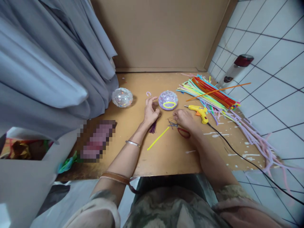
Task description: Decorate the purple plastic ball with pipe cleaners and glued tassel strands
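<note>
My left hand rests on the table with its thumb and index finger apart. Beside and partly beneath it lies a dark purple tassel, its thin cord loop by the thumb. My right hand is curled, its fingertips pinched at a thin dark thread. Small scissors with red handles lie under and beside that hand. Just beyond both hands stands a clear bowl-like ball half with a purplish fluffy rim, a yellow ring at its front. A yellow pipe cleaner lies nearer me.
Another clear ball sits left, a small pink hook-shaped piece between. At right are a yellow glue gun with a black cord, a heap of coloured pipe cleaners and a bottle. A curtain hangs at left.
</note>
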{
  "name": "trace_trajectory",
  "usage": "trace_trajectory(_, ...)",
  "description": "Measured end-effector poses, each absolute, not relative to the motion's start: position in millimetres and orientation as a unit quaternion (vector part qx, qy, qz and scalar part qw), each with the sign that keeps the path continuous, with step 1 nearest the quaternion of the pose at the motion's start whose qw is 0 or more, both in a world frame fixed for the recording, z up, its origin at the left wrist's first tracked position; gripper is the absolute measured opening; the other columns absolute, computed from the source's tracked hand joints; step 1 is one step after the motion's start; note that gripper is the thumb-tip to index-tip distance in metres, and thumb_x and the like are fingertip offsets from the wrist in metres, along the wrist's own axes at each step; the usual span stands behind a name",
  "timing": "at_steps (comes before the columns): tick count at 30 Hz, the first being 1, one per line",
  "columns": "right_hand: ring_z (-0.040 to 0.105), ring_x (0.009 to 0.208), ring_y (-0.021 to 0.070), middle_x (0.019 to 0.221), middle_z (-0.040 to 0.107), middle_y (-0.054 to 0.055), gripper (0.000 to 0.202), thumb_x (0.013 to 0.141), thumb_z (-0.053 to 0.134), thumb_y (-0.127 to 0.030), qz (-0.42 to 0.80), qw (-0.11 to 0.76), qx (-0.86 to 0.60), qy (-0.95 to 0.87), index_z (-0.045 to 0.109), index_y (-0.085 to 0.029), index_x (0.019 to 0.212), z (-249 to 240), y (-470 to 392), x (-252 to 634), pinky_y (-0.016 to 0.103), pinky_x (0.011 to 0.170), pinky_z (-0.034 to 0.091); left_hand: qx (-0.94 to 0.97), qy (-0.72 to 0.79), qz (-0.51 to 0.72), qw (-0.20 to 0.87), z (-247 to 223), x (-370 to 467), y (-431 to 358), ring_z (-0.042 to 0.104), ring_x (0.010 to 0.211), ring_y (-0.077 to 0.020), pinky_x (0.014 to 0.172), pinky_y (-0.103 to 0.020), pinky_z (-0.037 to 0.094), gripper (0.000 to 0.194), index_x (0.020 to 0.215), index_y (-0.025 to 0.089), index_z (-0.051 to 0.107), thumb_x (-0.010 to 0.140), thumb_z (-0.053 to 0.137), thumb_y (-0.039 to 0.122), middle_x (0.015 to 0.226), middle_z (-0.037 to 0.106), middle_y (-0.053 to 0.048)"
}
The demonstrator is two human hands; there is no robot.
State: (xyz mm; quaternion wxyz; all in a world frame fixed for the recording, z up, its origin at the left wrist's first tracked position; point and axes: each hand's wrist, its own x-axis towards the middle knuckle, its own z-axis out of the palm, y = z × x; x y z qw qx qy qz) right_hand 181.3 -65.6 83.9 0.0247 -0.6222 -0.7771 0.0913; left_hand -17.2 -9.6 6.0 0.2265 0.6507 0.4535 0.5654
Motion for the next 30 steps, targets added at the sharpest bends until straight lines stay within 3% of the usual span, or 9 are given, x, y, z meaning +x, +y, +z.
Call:
trace_trajectory(8,0.066,0.105,0.0243,0.118,0.071,0.018,0.032,0.094,0.041,-0.007,0.083,-0.025,-0.614,-0.784,0.066,-0.013,0.112,79,-65,175,0.03,0.081,0.043,0.652,0.444,0.578,0.209,11,-15,-16,0.062,0.091,-0.0172,0.077,-0.031,0.054,0.06,0.124,0.023,0.061,0.067,0.054,0.006,0.131,0.055,-0.01)
trace_trajectory(13,0.06,0.09,0.0197,0.101,0.07,0.012,0.021,0.094,0.04,-0.012,0.138,0.101,-0.564,-0.808,0.061,-0.016,0.094,76,-60,188,0.028,0.079,0.041,0.639,0.44,0.604,0.18,20,-13,-25,0.061,0.085,-0.0148,0.075,-0.029,0.051,0.045,0.114,0.021,0.066,0.072,0.055,0.008,0.118,0.061,-0.008)
trace_trajectory(17,0.047,0.071,0.0152,0.079,0.057,0.001,0.011,0.087,0.042,-0.02,0.26,0.288,-0.49,-0.78,0.05,-0.021,0.079,77,-54,194,0.028,0.069,0.036,0.584,0.449,0.652,0.18,31,-8,-36,0.059,0.077,-0.0129,0.071,-0.026,0.048,0.023,0.1,0.019,0.068,0.08,0.058,0.016,0.098,0.064,-0.004)
trace_trajectory(20,0.037,0.065,0.0132,0.068,0.043,-0.004,0.013,0.083,0.047,-0.031,0.35,0.382,-0.446,-0.729,0.046,-0.023,0.074,75,-52,192,0.027,0.063,0.03,0.544,0.44,0.677,0.228,37,-2,-48,0.06,0.076,-0.0126,0.07,-0.025,0.047,0.014,0.096,0.019,0.068,0.085,0.063,0.026,0.092,0.066,-0.004)
trace_trajectory(23,0.033,0.064,0.0126,0.066,0.037,-0.006,0.022,0.083,0.054,-0.042,0.417,0.412,-0.416,-0.695,0.047,-0.023,0.075,74,-53,189,0.027,0.062,0.027,0.517,0.407,0.68,0.325,39,6,-61,0.058,0.07,-0.0121,0.069,-0.025,0.047,0.024,0.095,0.018,0.07,0.085,0.071,0.04,0.079,0.065,-0.001)
trace_trajectory(30,0.036,0.066,0.0131,0.068,0.041,-0.005,0.024,0.082,0.057,-0.044,0.444,0.396,-0.39,-0.702,0.049,-0.022,0.076,75,-58,183,0.027,0.064,0.03,0.436,0.353,0.665,0.493,38,21,-71,0.068,0.081,-0.0148,0.085,-0.031,0.053,0.041,0.088,0.019,0.077,0.065,0.089,0.05,0.088,0.076,-0.005)
